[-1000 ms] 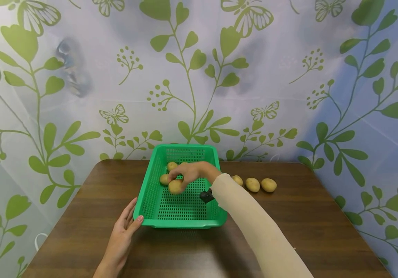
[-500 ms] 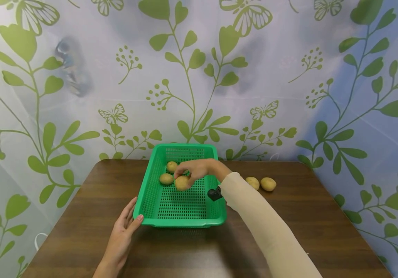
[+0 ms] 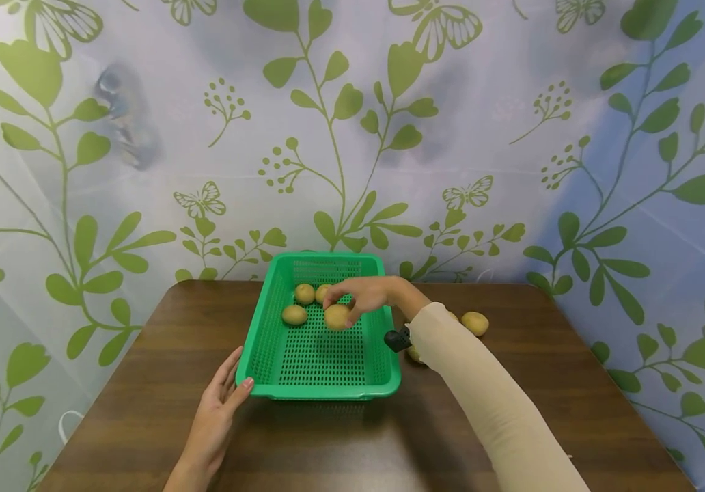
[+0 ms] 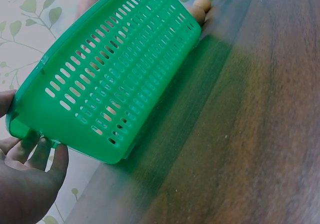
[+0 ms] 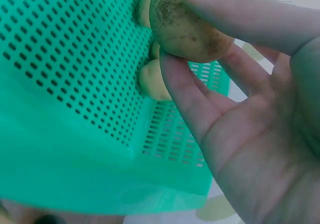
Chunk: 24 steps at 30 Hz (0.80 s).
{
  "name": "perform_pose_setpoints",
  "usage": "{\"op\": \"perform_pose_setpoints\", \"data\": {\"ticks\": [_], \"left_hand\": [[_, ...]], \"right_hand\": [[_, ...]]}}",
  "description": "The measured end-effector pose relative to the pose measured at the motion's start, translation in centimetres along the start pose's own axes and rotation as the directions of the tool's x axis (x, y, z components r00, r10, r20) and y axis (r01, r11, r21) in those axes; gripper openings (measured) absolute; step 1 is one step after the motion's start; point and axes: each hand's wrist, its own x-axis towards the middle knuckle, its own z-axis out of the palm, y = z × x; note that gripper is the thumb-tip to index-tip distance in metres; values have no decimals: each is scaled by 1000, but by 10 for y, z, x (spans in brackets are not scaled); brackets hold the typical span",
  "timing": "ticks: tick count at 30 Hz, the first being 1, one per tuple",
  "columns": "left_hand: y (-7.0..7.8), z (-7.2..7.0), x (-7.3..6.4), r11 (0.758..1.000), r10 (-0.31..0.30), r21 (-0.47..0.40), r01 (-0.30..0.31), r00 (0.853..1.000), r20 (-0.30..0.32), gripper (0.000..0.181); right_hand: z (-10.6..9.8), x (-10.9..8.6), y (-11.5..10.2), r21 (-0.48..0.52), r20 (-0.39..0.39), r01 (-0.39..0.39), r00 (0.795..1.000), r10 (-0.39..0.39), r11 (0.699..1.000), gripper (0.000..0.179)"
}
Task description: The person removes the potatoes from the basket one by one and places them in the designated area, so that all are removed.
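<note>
The person's right arm, in a pale sleeve [image 3: 490, 396], is slanting in from five o'clock and crossing above the rim of the green basket [image 3: 318, 391] at about two. The right hand [image 3: 369, 292] is bending down at the wrist and pointing toward nine o'clock, its fingers and thumb pinching a potato [image 3: 337, 317] near the basket's middle, above the perforated floor. The left hand [image 3: 216, 403] is gripping the corner at seven o'clock, thumb lying over the edge, fingers curling beneath. I'm seeing three other potatoes [image 3: 294, 315] lying inside between nine and twelve, while more potatoes [image 3: 475, 324] are resting on the table [image 3: 574, 383] around three and four, some partly hidden.
</note>
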Motion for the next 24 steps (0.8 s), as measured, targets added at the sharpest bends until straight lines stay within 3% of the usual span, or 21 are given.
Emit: {"op": "perform_pose_setpoints", "data": {"ticks": [24], "left_hand": [[1, 1, 1, 1000, -17, 6, 17, 1000, 13, 67]], "right_hand": [[-7, -30, 9, 35, -14, -26, 1000, 27, 999, 53]]}}
